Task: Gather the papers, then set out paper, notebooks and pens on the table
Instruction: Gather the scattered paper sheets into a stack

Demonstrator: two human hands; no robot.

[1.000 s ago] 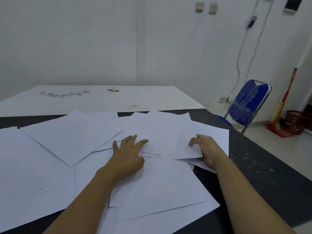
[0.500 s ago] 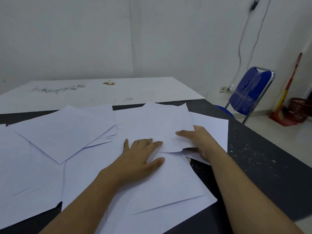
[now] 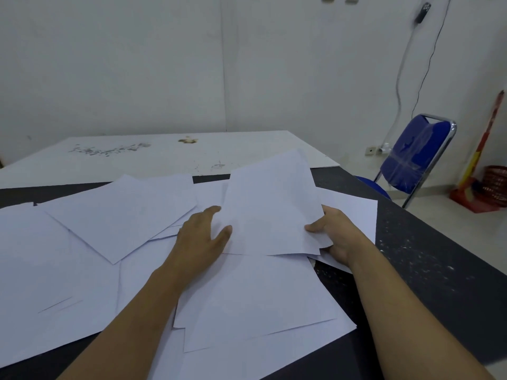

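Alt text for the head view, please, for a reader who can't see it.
The right hand grips a few white sheets, tilted up off the dark table; the left hand lies open at their left edge. More loose sheets cover the table, unstacked.

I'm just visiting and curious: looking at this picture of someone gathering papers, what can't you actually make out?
How many lifted sheets the right hand grips: they overlap in the head view.
The right hand's fingers: behind those sheets; only the thumb shows.
Whether the left hand grips or merely touches them: the sheets' edge hides the contact.
Far right, the red basket: cut by the frame's edge.
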